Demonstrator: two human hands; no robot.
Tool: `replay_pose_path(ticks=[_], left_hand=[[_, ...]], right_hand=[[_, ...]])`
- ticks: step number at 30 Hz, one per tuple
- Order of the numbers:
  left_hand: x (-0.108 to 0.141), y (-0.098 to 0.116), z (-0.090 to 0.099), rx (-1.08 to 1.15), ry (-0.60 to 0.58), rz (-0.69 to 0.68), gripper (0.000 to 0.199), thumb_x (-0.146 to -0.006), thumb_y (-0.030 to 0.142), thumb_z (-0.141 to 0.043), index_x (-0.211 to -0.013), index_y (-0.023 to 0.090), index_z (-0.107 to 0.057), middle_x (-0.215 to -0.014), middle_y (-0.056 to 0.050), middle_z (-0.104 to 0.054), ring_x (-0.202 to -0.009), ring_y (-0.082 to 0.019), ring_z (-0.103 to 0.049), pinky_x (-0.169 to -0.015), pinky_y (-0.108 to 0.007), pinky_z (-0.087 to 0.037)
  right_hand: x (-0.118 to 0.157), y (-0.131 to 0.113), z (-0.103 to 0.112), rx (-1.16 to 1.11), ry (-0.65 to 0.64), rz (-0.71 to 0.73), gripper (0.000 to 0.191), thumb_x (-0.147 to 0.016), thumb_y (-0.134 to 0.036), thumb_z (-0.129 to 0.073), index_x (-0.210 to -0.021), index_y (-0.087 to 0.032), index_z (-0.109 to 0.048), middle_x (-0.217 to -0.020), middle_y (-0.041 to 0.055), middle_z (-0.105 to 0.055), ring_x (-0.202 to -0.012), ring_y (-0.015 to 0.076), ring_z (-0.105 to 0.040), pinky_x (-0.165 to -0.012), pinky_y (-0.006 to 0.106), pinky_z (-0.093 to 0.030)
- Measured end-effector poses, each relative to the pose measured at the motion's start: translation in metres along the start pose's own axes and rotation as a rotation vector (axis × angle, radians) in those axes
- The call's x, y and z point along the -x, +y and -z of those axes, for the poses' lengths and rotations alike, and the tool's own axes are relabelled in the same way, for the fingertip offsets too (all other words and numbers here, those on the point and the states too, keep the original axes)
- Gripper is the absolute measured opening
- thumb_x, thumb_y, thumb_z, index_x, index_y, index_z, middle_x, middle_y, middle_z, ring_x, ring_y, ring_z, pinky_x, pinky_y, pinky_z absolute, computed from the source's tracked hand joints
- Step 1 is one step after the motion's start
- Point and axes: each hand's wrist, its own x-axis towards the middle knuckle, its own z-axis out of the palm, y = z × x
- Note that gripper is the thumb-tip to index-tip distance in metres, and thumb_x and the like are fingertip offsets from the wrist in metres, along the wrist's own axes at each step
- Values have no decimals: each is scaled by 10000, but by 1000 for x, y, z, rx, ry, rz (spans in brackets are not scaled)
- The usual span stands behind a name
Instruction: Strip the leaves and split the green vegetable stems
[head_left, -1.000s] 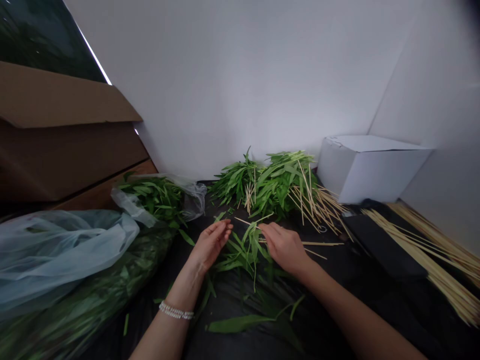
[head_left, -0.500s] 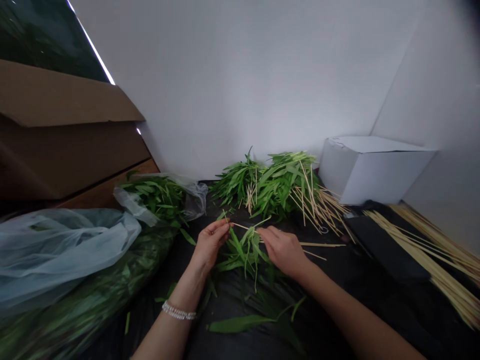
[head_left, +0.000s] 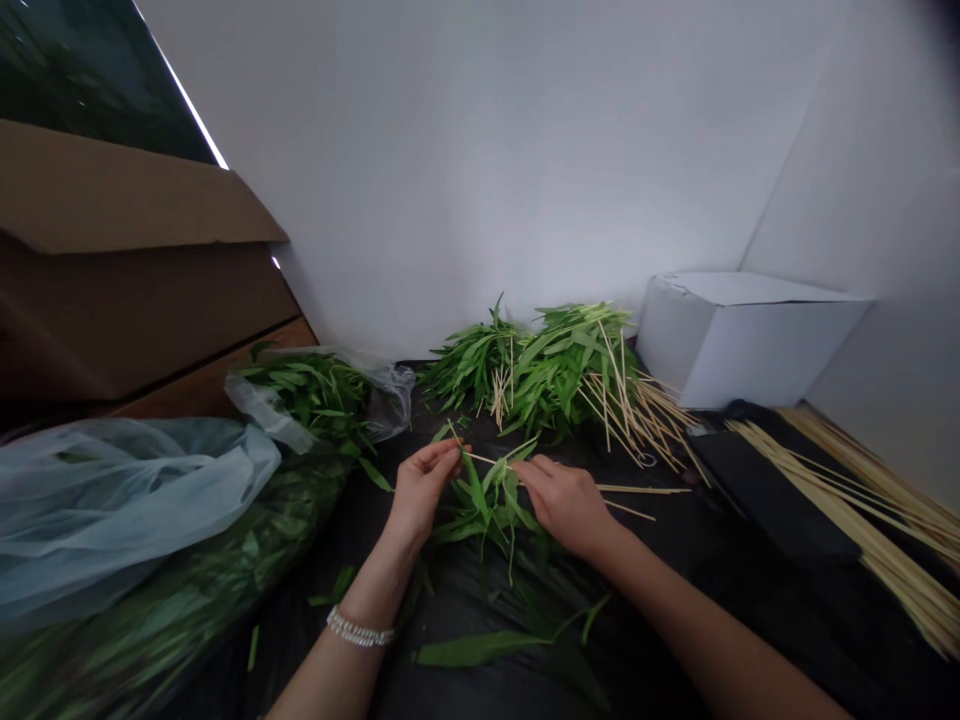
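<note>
My left hand (head_left: 421, 488) is closed in a pinch on a leafy green stem, whose pale cut end pokes up above the fingertips. Between my two hands runs a thin bamboo skewer (head_left: 484, 459), nearly level. My right hand (head_left: 566, 500) is closed around the skewer and the stems next to it. Long green leaves (head_left: 487, 515) hang from the skewer between the hands, over the dark surface. The skewer's tip is hidden at my left fingers. Beyond lie leafy bunches on skewers (head_left: 551, 375), their bare sticks (head_left: 637, 415) fanning right.
On the left are a bag of greens (head_left: 311, 390), a pale plastic bag (head_left: 127, 510) and a cardboard box (head_left: 142, 200). A white box (head_left: 754, 340) stands back right, near a black case (head_left: 772, 500) and loose skewers (head_left: 855, 520). Single leaves (head_left: 480, 648) lie in front.
Both hands stay nearly in place. My left hand has shifted very slightly right, and the stem between its fingers tilts a little differently.
</note>
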Motion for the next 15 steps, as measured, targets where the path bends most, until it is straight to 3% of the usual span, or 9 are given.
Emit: replay_pose_path(ticks=[15], left_hand=[[-2,0,2,-13,4,21,376,-553,312,-870,-860,136,-743,-847,-83,-760,-665,-105,-644,-651,-204,-481]], right_hand=[[1,0,-1,3,-3,16,275,-922,-135,-452,-1131,-214,-610,-913,34,-651,-763,142,-619,-660,228,-424]])
